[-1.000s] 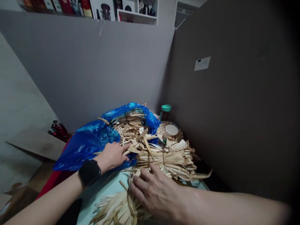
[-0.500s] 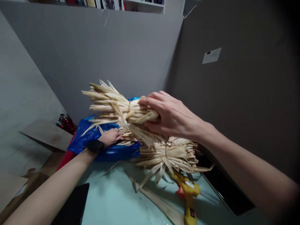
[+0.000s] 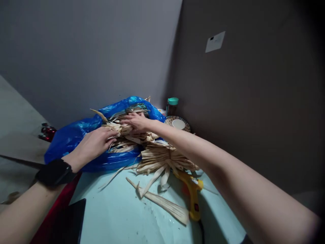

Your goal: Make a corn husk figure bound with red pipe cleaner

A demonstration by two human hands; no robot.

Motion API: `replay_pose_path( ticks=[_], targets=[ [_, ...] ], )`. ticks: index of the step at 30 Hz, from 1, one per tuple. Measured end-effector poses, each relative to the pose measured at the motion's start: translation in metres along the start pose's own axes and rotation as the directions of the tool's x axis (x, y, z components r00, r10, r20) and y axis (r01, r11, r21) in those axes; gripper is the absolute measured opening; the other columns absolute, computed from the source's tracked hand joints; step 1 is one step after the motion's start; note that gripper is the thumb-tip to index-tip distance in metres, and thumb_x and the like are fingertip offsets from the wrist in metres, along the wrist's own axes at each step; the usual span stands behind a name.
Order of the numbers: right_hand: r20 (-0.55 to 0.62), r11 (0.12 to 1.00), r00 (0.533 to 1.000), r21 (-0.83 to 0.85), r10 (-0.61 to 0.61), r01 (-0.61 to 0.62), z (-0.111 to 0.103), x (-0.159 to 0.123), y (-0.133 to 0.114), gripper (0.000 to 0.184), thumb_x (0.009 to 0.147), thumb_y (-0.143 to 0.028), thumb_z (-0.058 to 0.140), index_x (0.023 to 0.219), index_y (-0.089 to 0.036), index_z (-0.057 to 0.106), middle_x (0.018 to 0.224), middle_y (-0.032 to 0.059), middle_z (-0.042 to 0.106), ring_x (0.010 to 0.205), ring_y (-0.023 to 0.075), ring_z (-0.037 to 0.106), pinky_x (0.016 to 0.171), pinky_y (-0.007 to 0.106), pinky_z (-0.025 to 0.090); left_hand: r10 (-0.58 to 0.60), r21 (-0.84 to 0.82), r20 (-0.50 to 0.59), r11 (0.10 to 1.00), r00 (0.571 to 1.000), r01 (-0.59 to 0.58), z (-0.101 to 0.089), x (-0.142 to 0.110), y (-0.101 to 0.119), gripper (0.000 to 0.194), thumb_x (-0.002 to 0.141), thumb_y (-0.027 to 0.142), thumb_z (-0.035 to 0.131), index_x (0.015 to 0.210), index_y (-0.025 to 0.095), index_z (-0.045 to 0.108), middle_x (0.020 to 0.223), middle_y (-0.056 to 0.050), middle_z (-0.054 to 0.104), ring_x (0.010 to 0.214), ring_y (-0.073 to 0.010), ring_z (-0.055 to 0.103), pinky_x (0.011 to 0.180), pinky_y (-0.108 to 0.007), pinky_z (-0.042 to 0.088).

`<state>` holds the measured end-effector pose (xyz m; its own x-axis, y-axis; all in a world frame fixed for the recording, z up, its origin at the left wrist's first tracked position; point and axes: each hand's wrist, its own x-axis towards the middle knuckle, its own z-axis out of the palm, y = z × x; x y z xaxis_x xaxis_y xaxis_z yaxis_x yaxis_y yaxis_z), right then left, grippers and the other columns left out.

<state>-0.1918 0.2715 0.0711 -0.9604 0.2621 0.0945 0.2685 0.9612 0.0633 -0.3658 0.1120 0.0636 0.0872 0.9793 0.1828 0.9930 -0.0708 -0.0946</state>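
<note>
A bundle of dried, straw-coloured leaf strips (image 3: 123,129) lies in the mouth of a crumpled blue plastic bag (image 3: 73,135). My left hand (image 3: 98,142), with a black watch at the wrist, curls its fingers against the bundle's left end. Over its right part reaches my right hand (image 3: 137,122), fingers and thumb around the strips. More loose strips show underneath, partly covered by the hands. A second tied bundle (image 3: 165,159) rests on the table just right of the bag, its binding tails trailing forward.
On the pale green table (image 3: 114,210) are a yellow glue gun (image 3: 194,196) and a long loose dried leaf (image 3: 165,205). A dark flat device (image 3: 71,220) lies front left. Behind stand a green-lidded jar (image 3: 172,105) and a patterned round item (image 3: 178,124). Walls close off the back and right.
My right hand has lowered the bundle from the air into the bag. My left hand has moved onto the bundle's left end. The view has tilted downward.
</note>
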Motion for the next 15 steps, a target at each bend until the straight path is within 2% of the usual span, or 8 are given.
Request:
replay_pose_path(
  ticks=[2,3,4,6,8,9,12,15],
  targets=[
    [-0.088,0.996,0.996,0.090,0.011,-0.003,-0.025,-0.030,0.007,0.056,0.089,-0.046,0.057,0.137,-0.018,0.046,0.147,0.0160,0.040,0.129,0.0312,0.036,0.098,0.047,0.036,0.021,-0.024,-0.080,0.999,0.997,-0.023,0.004,0.012,0.008,0.043,0.093,0.041,0.039,0.117,0.021,0.069,0.123,-0.011,0.065,0.116,-0.0285,0.055,0.097,-0.037,0.044],
    [-0.112,0.990,0.994,0.140,0.004,0.012,-0.037,-0.050,0.008,0.049,0.093,-0.043,0.053,0.132,-0.015,0.050,0.138,0.0159,0.049,0.121,0.0267,0.045,0.095,0.041,0.038,0.029,-0.051,-0.106,0.998,0.994,-0.035,0.007,0.017,0.012,0.043,0.093,0.042,0.039,0.116,0.021,0.069,0.121,-0.011,0.065,0.116,-0.0281,0.055,0.098,-0.037,0.044],
    [-0.080,0.983,0.997,0.185,0.020,-0.005,-0.046,-0.072,0.009,0.041,0.095,-0.040,0.049,0.125,-0.012,0.055,0.124,0.0146,0.059,0.108,0.0222,0.053,0.089,0.035,0.041,0.053,-0.085,-0.120,0.994,0.991,-0.063,0.012,0.021,0.016,0.044,0.093,0.043,0.040,0.117,0.021,0.069,0.121,-0.011,0.065,0.116,-0.0276,0.055,0.099,-0.037,0.044],
    [0.086,0.973,0.991,0.197,0.102,-0.118,-0.056,-0.118,0.004,0.038,0.093,-0.043,0.050,0.109,-0.011,0.063,0.095,0.0107,0.067,0.083,0.0187,0.059,0.074,0.031,0.043,0.139,-0.148,-0.120,0.977,0.983,-0.156,0.023,0.026,0.024,0.046,0.092,0.047,0.044,0.123,0.021,0.066,0.125,-0.011,0.062,0.118,-0.0275,0.054,0.102,-0.039,0.043],
    [0.272,0.969,0.950,0.145,0.156,-0.201,-0.049,-0.156,-0.008,0.044,0.086,-0.052,0.056,0.098,-0.011,0.066,0.085,0.0102,0.067,0.074,0.0200,0.059,0.068,0.031,0.042,0.239,-0.162,-0.078,0.955,0.968,-0.249,0.036,0.027,0.032,0.053,0.087,0.047,0.055,0.133,0.021,0.058,0.139,-0.012,0.052,0.124,-0.0299,0.050,0.104,-0.042,0.041],
    [0.319,0.970,0.931,0.106,0.177,-0.220,-0.040,-0.169,-0.015,0.046,0.081,-0.054,0.061,0.098,-0.012,0.066,0.086,0.0114,0.067,0.077,0.0221,0.060,0.069,0.032,0.043,0.257,-0.134,-0.074,0.955,0.964,-0.265,0.043,0.027,0.035,0.055,0.084,0.044,0.060,0.134,0.021,0.057,0.143,-0.013,0.048,0.129,-0.0323,0.046,0.106,-0.044,0.040],
    [0.216,0.974,0.949,-0.054,0.228,-0.222,-0.002,-0.184,-0.035,0.062,0.070,-0.048,0.069,0.116,-0.008,0.059,0.102,0.0177,0.065,0.098,0.0322,0.057,0.086,0.043,0.041,0.242,-0.040,-0.105,0.968,0.964,-0.248,0.057,0.026,0.043,0.054,0.082,0.022,0.060,0.135,0.020,0.054,0.146,-0.015,0.043,0.133,-0.0331,0.041,0.106,-0.047,0.039],
    [0.105,0.961,0.960,-0.123,0.261,-0.248,0.020,-0.179,-0.045,0.057,0.066,-0.037,0.065,0.115,-0.008,0.056,0.101,0.0173,0.063,0.095,0.0330,0.055,0.087,0.047,0.040,0.228,0.016,-0.134,0.974,0.964,-0.228,0.062,0.026,0.049,0.050,0.082,0.012,0.053,0.132,0.017,0.054,0.141,-0.018,0.047,0.130,-0.0319,0.044,0.102,-0.047,0.042]
  ],
)
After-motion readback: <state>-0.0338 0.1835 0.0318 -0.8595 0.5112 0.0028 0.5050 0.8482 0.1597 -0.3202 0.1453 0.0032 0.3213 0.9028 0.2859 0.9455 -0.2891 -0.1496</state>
